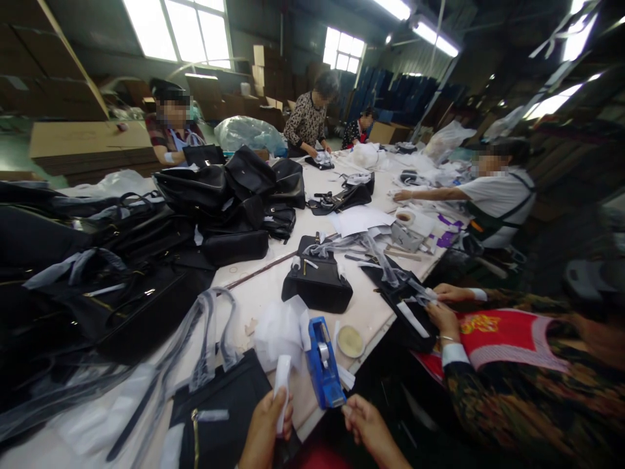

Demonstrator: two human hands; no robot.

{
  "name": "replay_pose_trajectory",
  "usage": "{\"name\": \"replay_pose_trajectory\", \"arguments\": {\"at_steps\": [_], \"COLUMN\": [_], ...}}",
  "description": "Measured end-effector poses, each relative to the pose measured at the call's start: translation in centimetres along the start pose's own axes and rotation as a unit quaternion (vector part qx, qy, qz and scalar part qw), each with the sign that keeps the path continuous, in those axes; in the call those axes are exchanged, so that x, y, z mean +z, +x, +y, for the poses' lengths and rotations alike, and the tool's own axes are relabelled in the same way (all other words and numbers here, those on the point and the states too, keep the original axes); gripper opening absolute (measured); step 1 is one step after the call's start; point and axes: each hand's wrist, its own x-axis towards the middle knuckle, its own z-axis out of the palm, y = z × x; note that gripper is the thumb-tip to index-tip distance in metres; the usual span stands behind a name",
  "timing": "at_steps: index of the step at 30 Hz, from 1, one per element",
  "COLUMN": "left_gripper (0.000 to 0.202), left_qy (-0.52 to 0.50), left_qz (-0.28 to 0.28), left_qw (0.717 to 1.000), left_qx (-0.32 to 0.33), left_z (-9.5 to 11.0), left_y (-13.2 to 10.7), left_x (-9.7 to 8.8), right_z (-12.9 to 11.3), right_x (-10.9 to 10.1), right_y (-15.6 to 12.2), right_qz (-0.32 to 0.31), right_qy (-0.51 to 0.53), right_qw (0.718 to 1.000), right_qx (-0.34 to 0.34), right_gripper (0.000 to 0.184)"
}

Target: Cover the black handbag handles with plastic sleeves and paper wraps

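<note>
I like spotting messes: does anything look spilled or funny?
Nothing looks clearly spilled. The blue tape dispenser, beside the right hand, looks odd: its front end reaches the table's edge. The black bags at left lie in a jumbled heap.

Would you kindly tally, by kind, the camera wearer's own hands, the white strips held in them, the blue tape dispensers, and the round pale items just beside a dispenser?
Hands (left hand, right hand): 2
White strip: 1
Blue tape dispenser: 1
Round pale item: 1
Total: 5
</note>
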Motion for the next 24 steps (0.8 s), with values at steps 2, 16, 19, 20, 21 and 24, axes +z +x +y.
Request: {"name": "replay_pose_trajectory", "arguments": {"at_steps": [2,16,19,20,21,24], "left_gripper": [0.051,0.048,0.048,0.048,0.048,0.048], "left_qy": [-0.006,-0.017,-0.019,-0.02,-0.02,-0.021], "left_qz": [0.001,-0.037,-0.044,-0.045,-0.046,-0.051], "left_qw": [1.0,0.999,0.999,0.999,0.999,0.998], "left_qx": [-0.003,-0.004,-0.004,-0.003,-0.001,-0.002], "left_z": [0.1,-0.1,-0.2,-0.2,-0.2,-0.2], "left_y": [-0.2,-0.2,-0.2,-0.2,-0.2,-0.3], "left_x": [0.0,-0.5,-0.6,-0.6,-0.6,-0.6], "right_z": [-0.3,0.1,0.0,0.0,0.1,0.7], "right_x": [-0.1,0.1,0.2,0.2,0.3,0.4], "right_y": [0.1,0.1,-0.1,-0.2,-0.3,-0.3], "right_qz": [-0.003,-0.013,-0.016,-0.018,-0.019,-0.025], "right_qy": [-0.019,0.069,0.103,0.115,0.127,0.149], "right_qw": [1.0,0.997,0.993,0.992,0.99,0.985], "right_qx": [-0.015,0.025,0.049,0.057,0.064,0.078], "right_gripper": [0.044,0.049,0.048,0.047,0.047,0.042]}}
